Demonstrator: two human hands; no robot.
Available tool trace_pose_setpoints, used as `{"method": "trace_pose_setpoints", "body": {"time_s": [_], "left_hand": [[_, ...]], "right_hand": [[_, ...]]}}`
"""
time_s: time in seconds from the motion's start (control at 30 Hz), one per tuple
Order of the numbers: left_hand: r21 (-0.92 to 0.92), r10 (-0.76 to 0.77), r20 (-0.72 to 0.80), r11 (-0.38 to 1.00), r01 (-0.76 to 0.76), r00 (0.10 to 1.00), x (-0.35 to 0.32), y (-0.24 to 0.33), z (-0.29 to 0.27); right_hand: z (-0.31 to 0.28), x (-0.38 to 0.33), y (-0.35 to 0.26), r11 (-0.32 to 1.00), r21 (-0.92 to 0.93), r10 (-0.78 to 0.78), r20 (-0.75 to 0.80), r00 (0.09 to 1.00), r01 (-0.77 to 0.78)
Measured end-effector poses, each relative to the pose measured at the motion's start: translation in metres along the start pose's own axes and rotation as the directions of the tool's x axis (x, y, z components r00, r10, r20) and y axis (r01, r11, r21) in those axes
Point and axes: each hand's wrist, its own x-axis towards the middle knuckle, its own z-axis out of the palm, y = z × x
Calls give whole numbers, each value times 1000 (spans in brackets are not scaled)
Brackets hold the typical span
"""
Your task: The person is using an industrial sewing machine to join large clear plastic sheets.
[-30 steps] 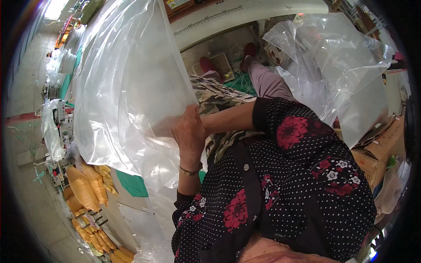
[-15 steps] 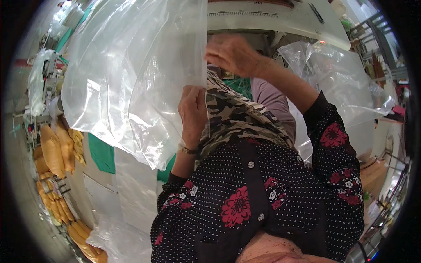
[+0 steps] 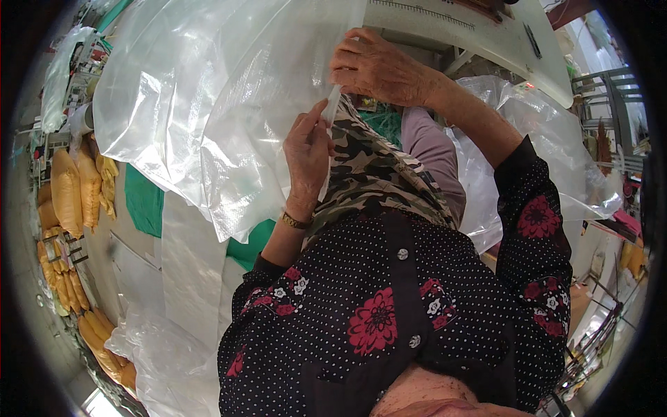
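Note:
A large translucent plastic sheet (image 3: 229, 104) hangs over the table's near edge and drapes down to the left of my lap. Its right edge runs between my two hands. My left hand (image 3: 307, 149) pinches that edge low down, thumb and fingers pressed together. Higher up along the same edge, my right hand (image 3: 372, 66) is closed on the plastic with its fingers curled over. Beneath the hands lies camouflage-patterned cloth (image 3: 368, 153) across my lap. The fingertips of my right hand are partly hidden by the hand itself.
A white table (image 3: 479, 42) with a printed ruler stands ahead, a dark pen-like tool (image 3: 533, 42) on it. More clear plastic (image 3: 549, 146) lies at the right. Stuffed yellow sacks (image 3: 67, 194) and a green cloth (image 3: 144, 201) are at the left. Metal racks (image 3: 615, 104) stand far right.
My right hand, blurred before and beside the sheet's edge, has closed on that edge. The left hand has moved up slightly along it. The view has shifted a little.

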Motion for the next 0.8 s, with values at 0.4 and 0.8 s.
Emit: {"method": "trace_pose_setpoints", "body": {"time_s": [0.4,0.8], "left_hand": [[411,416,-64,839,-356,907,15,8,2],[454,435,-4,803,-386,901,15,25,-16]], "right_hand": [[-15,16,11,998,-62,-27,49,998,30],[-38,40,56,992,69,-109,-7,994,109]]}}
